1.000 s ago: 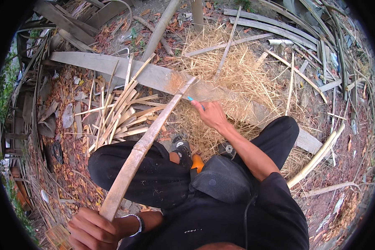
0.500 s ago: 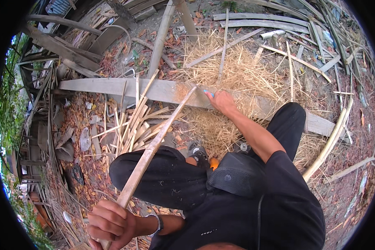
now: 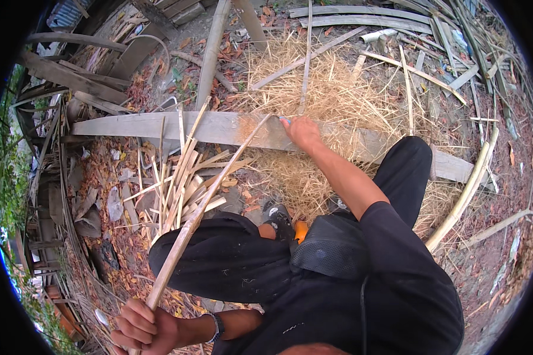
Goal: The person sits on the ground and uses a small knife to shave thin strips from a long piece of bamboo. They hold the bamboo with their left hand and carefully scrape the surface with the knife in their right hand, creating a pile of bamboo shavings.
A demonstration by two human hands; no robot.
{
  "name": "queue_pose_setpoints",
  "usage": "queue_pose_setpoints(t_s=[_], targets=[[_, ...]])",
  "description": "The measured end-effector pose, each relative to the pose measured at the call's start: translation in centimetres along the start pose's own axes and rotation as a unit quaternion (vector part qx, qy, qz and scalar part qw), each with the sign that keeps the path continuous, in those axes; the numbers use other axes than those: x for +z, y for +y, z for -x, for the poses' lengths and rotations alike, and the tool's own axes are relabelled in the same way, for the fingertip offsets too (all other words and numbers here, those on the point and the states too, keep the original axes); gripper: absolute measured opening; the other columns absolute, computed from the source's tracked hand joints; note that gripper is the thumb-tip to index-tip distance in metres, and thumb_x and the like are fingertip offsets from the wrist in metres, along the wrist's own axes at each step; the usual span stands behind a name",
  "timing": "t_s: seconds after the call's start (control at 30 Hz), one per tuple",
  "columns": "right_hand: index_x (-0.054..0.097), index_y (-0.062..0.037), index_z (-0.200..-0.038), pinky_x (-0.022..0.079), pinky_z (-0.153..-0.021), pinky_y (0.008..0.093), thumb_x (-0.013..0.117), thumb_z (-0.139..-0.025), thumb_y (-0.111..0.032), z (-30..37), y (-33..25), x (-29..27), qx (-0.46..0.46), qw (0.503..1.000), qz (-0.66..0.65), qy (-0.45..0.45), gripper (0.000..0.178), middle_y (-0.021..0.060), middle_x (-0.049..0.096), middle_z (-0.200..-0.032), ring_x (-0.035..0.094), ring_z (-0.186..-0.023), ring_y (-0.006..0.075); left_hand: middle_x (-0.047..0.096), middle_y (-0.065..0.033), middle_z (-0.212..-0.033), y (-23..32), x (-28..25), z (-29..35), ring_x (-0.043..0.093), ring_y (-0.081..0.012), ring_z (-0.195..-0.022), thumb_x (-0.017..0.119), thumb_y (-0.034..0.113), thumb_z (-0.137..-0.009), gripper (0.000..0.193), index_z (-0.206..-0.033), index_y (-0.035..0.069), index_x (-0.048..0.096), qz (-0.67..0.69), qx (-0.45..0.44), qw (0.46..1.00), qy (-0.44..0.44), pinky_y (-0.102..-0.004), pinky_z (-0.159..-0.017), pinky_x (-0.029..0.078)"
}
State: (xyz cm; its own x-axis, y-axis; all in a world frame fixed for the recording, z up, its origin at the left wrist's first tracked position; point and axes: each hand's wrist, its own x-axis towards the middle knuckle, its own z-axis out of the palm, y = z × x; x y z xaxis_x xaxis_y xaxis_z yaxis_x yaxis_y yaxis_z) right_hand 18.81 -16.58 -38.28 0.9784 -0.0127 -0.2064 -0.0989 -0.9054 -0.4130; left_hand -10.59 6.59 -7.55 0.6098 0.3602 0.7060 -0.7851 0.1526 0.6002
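Observation:
My left hand (image 3: 142,328), at the lower left, is wrapped round the near end of a long wooden strip (image 3: 183,241). The strip slants up and away over my left knee. Its thin far end reaches a weathered grey plank (image 3: 148,125) lying across in front of me. My right hand (image 3: 302,131) is closed over the plank, right beside that far end. A small blue part (image 3: 285,119) shows at its fingertips; the rest of what it grips is hidden.
Several split wooden sticks (image 3: 183,177) lean on the plank at left. Pale shavings (image 3: 331,77) heap around and beyond it at right. Dry leaves cover the ground. Old timber (image 3: 71,80) is piled at far left, and a curved pale pole (image 3: 465,195) lies at right.
My right hand has shifted slightly away from me and closer to the strip's far end. In my left hand the strip seems turned, showing a narrower side. The whole view has drifted a little.

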Motion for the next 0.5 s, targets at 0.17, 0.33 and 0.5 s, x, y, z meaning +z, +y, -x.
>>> queue_pose_setpoints(t_s=[0.17, 0.33, 0.5], targets=[[0.063, 0.0033, -0.080, 0.049, -0.069, 0.0442, 0.030, -0.094, -0.051, 1.3, -0.5, -0.6, -0.011, 0.996, -0.077, -0.037, 0.065, 0.0179, 0.062, -0.070, 0.063, -0.071, 0.0329, 0.023, 0.0042, -0.043, -0.7, -0.8, -0.4, 0.015, -0.0069, -0.039, 0.033, 0.028, -0.091, 0.037, -0.057, 0.015, 0.028, 0.000, 0.000, 0.998, 0.058, -0.0233, -0.043, 0.018], [0.048, 0.0002, -0.060, 0.034, -0.045, 0.0385, 0.035, -0.094, -0.049, 13.3, -6.8, -7.7, -0.160, 0.947, -0.247, -0.131, 0.061, 0.0062, 0.039, -0.046, 0.033, -0.041, 0.0181, 0.022, 0.0041, -0.046, -0.5, 0.1, 0.0, 0.014, -0.0076, -0.040, 0.033, 0.030, -0.093, 0.039, -0.056, 0.016, 0.027, -0.048, 0.038, 0.983, 0.174, -0.0254, -0.044, 0.017], [0.056, 0.0010, -0.067, 0.034, -0.043, 0.0408, 0.037, -0.096, -0.041, 17.6, -8.3, -8.5, -0.264, 0.923, -0.260, -0.107, 0.054, 0.0133, 0.041, -0.042, 0.039, -0.036, 0.0240, 0.021, 0.0031, -0.046, -0.7, 2.1, -0.1, 0.014, -0.0081, -0.041, 0.031, 0.032, -0.094, 0.042, -0.056, 0.016, 0.025, -0.061, 0.047, 0.982, 0.172, -0.0254, -0.045, 0.017]])
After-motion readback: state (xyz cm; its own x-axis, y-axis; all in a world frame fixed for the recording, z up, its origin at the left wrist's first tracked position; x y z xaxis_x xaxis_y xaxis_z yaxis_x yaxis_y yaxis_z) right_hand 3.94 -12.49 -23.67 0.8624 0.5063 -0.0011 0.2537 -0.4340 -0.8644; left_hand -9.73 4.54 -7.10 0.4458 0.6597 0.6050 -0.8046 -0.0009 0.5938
